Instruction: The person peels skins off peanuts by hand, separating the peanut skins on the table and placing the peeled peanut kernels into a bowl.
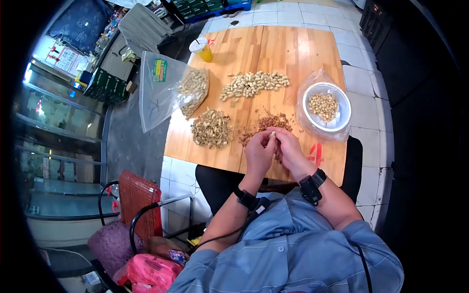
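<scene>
My left hand (260, 150) and my right hand (289, 148) meet at the fingertips over the near part of the table. Between them shows a small pale peanut (273, 134), pinched by the fingers of both. Just beyond and beneath the hands lies a loose spread of reddish-brown peanut skins (276, 121). Left of my hands is a heap of broken peanut shells (211, 130). Farther back, whole unshelled peanuts (254, 85) are strewn in a band. To the right, a white bowl (345, 113) lined with clear plastic contains peeled peanuts (323, 107).
A clear plastic bag (194, 87) partly filled with unshelled peanuts lies over the left edge of the wooden table (303, 53). A lidded cup (203, 51) of yellow drink with a straw stands at the back left. A chair with a red woven back (139, 200) is at lower left.
</scene>
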`<action>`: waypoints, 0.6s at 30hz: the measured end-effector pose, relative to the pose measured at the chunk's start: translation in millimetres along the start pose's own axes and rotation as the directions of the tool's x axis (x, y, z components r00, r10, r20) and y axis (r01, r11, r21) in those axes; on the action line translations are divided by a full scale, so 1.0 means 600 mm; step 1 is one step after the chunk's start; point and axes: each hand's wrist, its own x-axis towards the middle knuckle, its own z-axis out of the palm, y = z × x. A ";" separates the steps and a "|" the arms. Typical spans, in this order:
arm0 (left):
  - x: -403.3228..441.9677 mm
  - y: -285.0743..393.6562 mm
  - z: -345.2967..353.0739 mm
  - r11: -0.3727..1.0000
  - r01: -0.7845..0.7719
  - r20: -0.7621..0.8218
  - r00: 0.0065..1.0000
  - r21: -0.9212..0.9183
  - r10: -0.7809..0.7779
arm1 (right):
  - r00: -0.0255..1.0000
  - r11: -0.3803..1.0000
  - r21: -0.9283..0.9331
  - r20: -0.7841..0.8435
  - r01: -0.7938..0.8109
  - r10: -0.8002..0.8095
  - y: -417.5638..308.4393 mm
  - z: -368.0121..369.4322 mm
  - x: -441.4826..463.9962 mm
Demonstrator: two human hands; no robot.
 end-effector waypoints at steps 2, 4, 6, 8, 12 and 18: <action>-0.002 0.001 -0.006 1.000 0.020 0.014 1.000 -0.016 -0.019 | 1.000 1.000 -0.025 0.024 0.006 -0.005 0.006 -0.010 0.008; -0.008 0.019 -0.015 0.997 0.035 0.001 0.999 -0.065 -0.035 | 0.999 0.997 -0.069 0.033 0.024 -0.022 0.008 -0.020 0.014; -0.004 0.005 -0.035 1.000 0.014 -0.044 0.999 -0.015 -0.014 | 1.000 0.997 -0.073 0.021 0.023 -0.021 0.007 -0.018 0.012; 0.011 -0.017 -0.068 0.999 0.002 -0.097 0.995 0.046 0.003 | 1.000 0.999 -0.035 -0.015 0.013 -0.014 -0.014 0.000 0.003; 0.075 -0.047 -0.180 0.940 -0.085 -0.233 0.958 0.330 0.169 | 1.000 0.990 -0.138 0.003 -0.001 0.002 -0.025 -0.012 0.009; 0.134 -0.027 -0.279 0.720 -0.030 -0.194 0.955 0.693 0.227 | 0.999 0.955 -0.295 0.000 -0.035 0.037 -0.040 -0.012 -0.005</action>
